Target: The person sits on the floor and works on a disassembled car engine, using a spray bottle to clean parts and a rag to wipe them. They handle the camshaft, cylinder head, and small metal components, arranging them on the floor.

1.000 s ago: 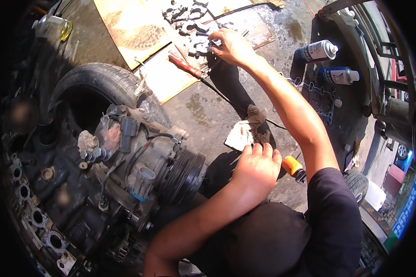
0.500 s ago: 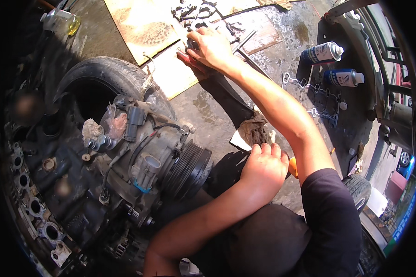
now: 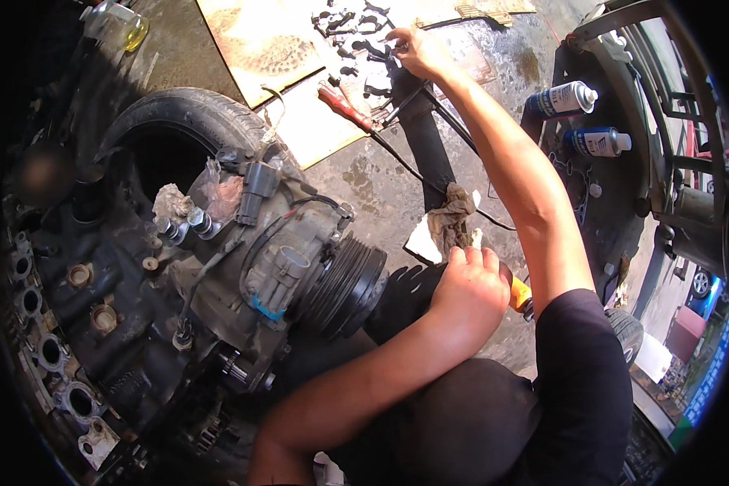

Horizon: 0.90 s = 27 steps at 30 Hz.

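My right hand [image 3: 419, 53] reaches to the far middle, its finger and thumb apart beside small dark metal clamp-shaped parts [image 3: 373, 50]. Nothing shows held in it. Nearer, a red-handled tool [image 3: 344, 107] lies across the edge of a light board [image 3: 324, 142]. My left hand [image 3: 471, 296] is closed above my dark-clothed leg, back upward and fingers curled together. A yellow-orange piece with a dark end [image 3: 520, 293] sticks out beyond that hand. Whatever the left fingers hold is hidden beneath them. A crumpled dirty cloth [image 3: 452, 212] lies just past them.
To the left lies a greasy engine with a ribbed pulley [image 3: 344, 287], against a tyre [image 3: 190, 105]. Two blue-and-white spray cans [image 3: 563, 100] stand at right near a metal frame. A dark cable [image 3: 397, 154] crosses the floor. A bottle of yellow liquid [image 3: 117, 26] sits far left.
My right hand has moved away and right, from the board's near part to the small metal parts. The red-handled tool is uncovered. My left hand stays nearly still; the view has shifted slightly.
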### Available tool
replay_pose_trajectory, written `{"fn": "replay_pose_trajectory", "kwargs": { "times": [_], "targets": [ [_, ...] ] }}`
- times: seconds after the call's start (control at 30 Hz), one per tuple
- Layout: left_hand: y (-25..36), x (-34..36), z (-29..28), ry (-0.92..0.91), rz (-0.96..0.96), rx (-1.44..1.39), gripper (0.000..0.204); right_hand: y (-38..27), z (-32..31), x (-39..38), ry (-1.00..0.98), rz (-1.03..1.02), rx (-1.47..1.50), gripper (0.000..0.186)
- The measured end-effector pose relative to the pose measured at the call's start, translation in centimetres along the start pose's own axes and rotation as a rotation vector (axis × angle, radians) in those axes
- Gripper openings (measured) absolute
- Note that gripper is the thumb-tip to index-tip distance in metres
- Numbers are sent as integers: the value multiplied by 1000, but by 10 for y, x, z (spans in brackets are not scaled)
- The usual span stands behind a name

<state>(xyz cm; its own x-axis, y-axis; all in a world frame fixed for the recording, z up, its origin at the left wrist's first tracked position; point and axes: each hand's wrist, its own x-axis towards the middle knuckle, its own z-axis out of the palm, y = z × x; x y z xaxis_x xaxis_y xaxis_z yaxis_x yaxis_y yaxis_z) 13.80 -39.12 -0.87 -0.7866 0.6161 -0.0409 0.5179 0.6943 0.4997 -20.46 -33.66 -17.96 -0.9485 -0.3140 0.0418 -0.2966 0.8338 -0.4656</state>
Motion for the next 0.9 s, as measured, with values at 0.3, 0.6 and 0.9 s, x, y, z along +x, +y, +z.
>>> {"fn": "replay_pose_trajectory", "kwargs": {
  "times": [0.3,0.6,0.9],
  "targets": [
    [-3,-5,1,16,45,-3,17,-6,7,1,93,12,-231,33],
    [1,-3,2,13,77,8,16,-18,23,-8,252,-414,-282,27],
    [-1,-2,13,73,41,-49,16,-7,6,23,-9,-19,-84,29]
  ]
}}
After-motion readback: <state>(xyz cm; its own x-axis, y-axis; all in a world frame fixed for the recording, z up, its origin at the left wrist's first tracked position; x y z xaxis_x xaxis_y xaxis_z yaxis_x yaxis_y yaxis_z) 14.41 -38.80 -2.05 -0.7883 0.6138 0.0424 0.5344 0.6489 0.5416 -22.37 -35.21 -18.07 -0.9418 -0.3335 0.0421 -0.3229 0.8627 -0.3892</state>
